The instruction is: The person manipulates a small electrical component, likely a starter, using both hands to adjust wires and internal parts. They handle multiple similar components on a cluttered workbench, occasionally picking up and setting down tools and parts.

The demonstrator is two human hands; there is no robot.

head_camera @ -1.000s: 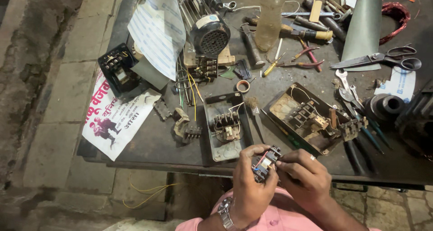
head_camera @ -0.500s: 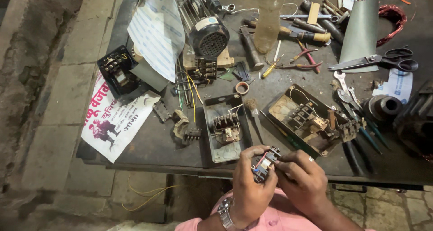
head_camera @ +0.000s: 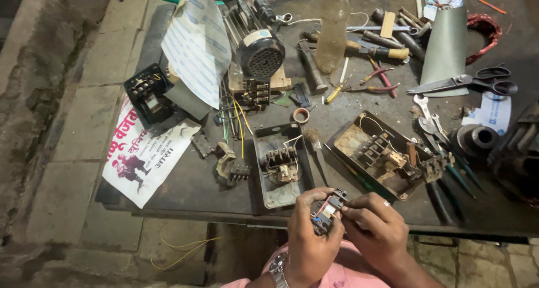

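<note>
A: How far along is it? A small black switch block is gripped in the left hand at the table's near edge and pinched by the right hand.

B: Midway, probably: the grey open box just beyond sits uncovered, wiring exposed.

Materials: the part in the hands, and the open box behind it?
Small part, held by left hand and right hand: likely dark moulded plastic, matte, with a red wire. Open box: probably sheet metal, dull grey, thin folded rim.
</note>
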